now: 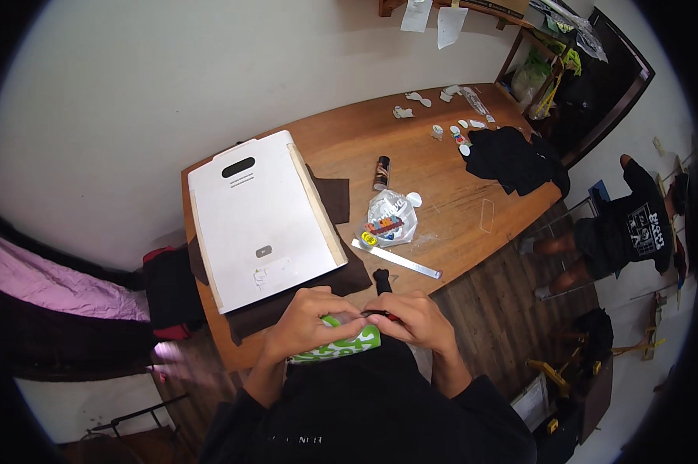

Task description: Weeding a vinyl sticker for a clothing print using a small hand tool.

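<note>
From my head, looking down, I saw the green-and-white packet [339, 349] on my side of the white panel [264, 213], near its right end and in front of my black shirt. The packet was white with bold, rounded bright-green shapes, a short, flattish strip with its upper part partly covered by my thumbs. The fingers of my left hand [306, 321] were closed on it, thumb laid along its upper edge. The fingers of my right hand [422, 319] were pinched round a small dark item [394, 316] with a red part, too hidden for me to tell its kind. My two hands almost met, thumb tips close together.

The panel lay on the tabletop [442, 193], over a brown sheet [356, 280] that stuck out past its edges. Just right of the panel were a metal ruler [403, 261], a yellow round tape [369, 239], a white plastic bag [401, 209] and a dark canister [382, 173]. Well to the panel's right lay black cloth [511, 161], and farther right was another person [635, 220].
</note>
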Action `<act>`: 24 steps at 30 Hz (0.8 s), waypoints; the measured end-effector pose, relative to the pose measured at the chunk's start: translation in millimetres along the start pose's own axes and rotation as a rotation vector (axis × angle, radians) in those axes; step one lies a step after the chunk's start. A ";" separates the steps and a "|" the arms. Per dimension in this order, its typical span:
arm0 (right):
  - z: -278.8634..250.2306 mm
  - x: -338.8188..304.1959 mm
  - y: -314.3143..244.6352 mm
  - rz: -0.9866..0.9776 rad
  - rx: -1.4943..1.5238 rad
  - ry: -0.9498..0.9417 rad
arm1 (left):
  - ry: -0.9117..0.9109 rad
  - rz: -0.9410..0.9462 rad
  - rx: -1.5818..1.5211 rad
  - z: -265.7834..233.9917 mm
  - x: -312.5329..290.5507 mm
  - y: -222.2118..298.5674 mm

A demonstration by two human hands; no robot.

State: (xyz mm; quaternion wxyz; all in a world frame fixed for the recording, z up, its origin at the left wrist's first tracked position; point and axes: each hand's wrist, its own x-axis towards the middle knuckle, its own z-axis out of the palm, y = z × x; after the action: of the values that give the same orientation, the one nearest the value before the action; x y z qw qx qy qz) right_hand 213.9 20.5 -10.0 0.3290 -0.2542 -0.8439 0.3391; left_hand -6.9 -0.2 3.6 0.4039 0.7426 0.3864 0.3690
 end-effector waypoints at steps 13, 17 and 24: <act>-1.9 4.9 -5.8 0.007 0.035 -0.001 | -0.014 0.000 0.020 -2.7 0.9 0.4; -0.3 4.5 -4.5 0.006 0.045 0.014 | -0.008 -0.022 0.013 -2.1 0.7 0.3; 2.2 4.6 -1.4 -0.010 0.061 0.037 | -0.017 -0.026 0.019 -2.2 1.8 -0.7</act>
State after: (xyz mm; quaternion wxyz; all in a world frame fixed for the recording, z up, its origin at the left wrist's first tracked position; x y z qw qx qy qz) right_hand 209.1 21.7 -8.4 0.3540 -0.2461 -0.8281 0.3584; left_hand -8.2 2.3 4.3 0.4050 0.7443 0.3960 0.3538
